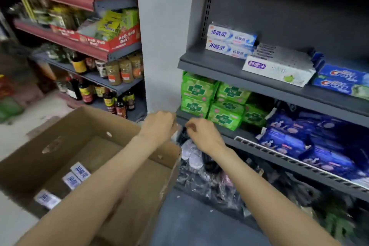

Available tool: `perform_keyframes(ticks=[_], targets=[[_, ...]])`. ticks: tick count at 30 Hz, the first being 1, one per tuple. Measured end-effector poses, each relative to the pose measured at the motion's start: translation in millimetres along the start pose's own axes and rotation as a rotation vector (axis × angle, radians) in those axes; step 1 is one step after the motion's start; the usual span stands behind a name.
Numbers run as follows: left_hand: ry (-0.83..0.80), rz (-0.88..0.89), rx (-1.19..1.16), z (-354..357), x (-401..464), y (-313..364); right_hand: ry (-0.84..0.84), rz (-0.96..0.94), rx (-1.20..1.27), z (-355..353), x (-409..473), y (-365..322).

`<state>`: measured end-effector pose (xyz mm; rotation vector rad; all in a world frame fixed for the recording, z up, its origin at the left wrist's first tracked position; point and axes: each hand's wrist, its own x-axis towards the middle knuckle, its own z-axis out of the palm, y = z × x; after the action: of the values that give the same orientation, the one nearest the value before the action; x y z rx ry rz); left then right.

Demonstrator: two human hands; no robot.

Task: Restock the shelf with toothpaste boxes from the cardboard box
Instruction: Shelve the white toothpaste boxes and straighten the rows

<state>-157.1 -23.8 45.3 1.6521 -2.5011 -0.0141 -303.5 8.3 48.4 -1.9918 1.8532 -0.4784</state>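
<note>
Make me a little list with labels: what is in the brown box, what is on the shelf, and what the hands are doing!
cardboard box: open, on the floor, three toothpaste boxes standing on end inside
shelf: two white and blue toothpaste boxes stacked, other brands beside them
left hand: fingers curled, holds nothing visible
right hand: fingers curled, holds nothing visible
below: green packs

Open brown carton point(123, 181) at lower left of frame, flaps up, three white-and-blue toothpaste boxes point(76, 175) standing on end inside. On grey shelf point(209, 64) at upper right, two matching boxes point(229, 41) stacked flat, other brands just beside them.
</note>
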Motion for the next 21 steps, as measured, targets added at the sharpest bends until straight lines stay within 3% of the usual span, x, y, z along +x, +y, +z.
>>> perform_keyframes(ticks=[11,15,21], targets=[[-0.418,-0.186,-0.006,76.5,-100.0,-159.7,-0.294,0.088,0.074,174.1,-6.1,-94.5],[-0.65,-0.114,0.063,105.7,-116.9,-227.2,-0.359,0.201,0.05,236.8,6.9,-126.6],[-0.872,0.058,0.168,146.8,-135.8,-308.4,-0.505,0.243,-0.006,316.2,13.5,-152.6]])
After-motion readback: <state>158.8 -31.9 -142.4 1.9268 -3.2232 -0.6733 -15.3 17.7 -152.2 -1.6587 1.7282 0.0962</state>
